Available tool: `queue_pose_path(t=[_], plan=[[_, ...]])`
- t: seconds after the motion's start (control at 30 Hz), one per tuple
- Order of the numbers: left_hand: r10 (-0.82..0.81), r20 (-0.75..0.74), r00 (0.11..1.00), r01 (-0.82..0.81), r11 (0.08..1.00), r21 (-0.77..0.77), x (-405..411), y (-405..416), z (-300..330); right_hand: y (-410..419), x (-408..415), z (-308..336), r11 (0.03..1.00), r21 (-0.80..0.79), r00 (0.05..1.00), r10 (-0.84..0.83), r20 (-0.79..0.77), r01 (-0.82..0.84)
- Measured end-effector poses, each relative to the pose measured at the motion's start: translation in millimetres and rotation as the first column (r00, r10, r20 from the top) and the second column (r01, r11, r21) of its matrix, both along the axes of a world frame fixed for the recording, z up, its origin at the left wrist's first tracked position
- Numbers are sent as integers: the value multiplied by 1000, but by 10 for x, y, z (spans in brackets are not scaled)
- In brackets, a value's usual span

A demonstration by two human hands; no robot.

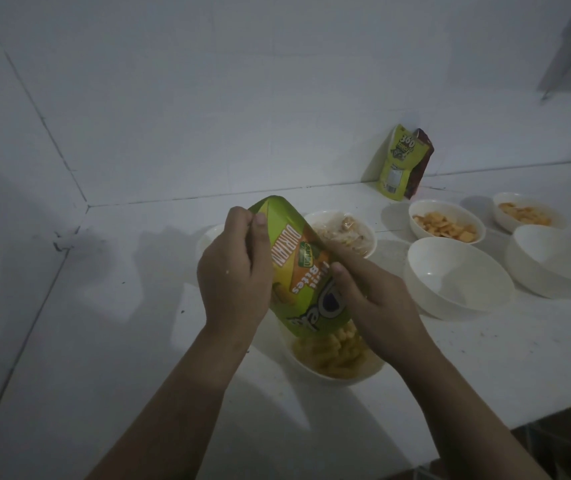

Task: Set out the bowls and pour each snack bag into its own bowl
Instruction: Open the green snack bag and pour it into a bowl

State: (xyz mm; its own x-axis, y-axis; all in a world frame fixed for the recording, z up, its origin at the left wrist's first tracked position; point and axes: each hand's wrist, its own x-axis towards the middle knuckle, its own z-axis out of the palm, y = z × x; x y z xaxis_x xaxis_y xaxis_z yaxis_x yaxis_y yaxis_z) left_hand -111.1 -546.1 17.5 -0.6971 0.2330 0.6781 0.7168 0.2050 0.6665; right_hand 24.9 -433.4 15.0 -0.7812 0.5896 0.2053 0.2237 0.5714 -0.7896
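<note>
Both hands hold an upended green snack bag point(298, 268) over a bowl point(337, 374) of yellow puffs near the surface's point(138, 358) front edge; left grip point(232, 271) pinches its upper end, right grip point(370, 292) clasps its side.

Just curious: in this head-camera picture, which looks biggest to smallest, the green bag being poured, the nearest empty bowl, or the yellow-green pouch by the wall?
1. Green bag, though nearest the camera.
2. Empty bowl.
3. Yellow-green pouch, farthest away, so its true size is unsure.

Dim light, brightest on the white tiled wall point(208, 98) beyond the hands. A second tiled wall point(3, 140) stands to their left, meeting it in a corner. Under them runs a white counter point(121, 341), speckled with crumbs. Dark floor point(561, 441) shows lower right past its edge.
</note>
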Motion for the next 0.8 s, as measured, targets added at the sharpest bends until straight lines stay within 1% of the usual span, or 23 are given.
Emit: queue_pose_path(t=[0.13, 0.23, 0.33, 0.4, 0.47, 0.53, 0.57, 0.63, 0.67, 0.7, 0.73, 0.77, 0.8], plan=[[-21, -52, 998, 21, 1000, 0, 30, 6, 37, 15, 2, -22, 999, 37, 1000, -10, -29, 11], [-63, -103, 993, 59, 997, -44, 72, 7, 54, -13, -6, -14, 995, 31, 979, -89, -185, 97], [-115, -182, 977, 99, 991, -95, 137, 38, 66, -25, -29, -11, 988, 2, 948, -146, -283, 152], [-154, -212, 965, 133, 985, -108, 170, 54, 67, -29, -28, -18, 980, -51, 922, -201, -331, 195], [-224, -229, 947, 203, 973, -112, 190, 62, 71, -26, -10, -22, 966, -112, 892, -257, -372, 231], [-266, -246, 932, 245, 963, -115, 210, 64, 89, -8, 11, -38, 952, -148, 870, -306, -387, 269], [-269, -250, 930, 250, 962, -107, 219, 66, 96, 13, 24, -55, 940, -196, 856, -335, -393, 278], [-255, -234, 938, 242, 967, -86, 238, 85, 84, 56, 49, -79, 898, -357, 817, -399, -417, 256], [-254, -204, 945, 245, 967, -69, 242, 97, 67, 71, 63, -86, 871, -426, 797, -431, -424, 245], [-282, -115, 953, 280, 960, -26, 252, 112, 50, 76, 74, -91, 849, -471, 783, -457, -422, 241], [-349, 37, 936, 347, 936, 55, 271, 129, 30, 77, 82, -97, 835, -493, 776, -472, -419, 242], [-444, 225, 867, 410, 893, 184, 305, 139, 25, 72, 85, -104, 830, -502, 772, -478, -419, 242], [-560, 394, 729, 457, 826, 330, 338, 162, 30, 64, 87, -111, 829, -502, 769, -482, -420, 245]])
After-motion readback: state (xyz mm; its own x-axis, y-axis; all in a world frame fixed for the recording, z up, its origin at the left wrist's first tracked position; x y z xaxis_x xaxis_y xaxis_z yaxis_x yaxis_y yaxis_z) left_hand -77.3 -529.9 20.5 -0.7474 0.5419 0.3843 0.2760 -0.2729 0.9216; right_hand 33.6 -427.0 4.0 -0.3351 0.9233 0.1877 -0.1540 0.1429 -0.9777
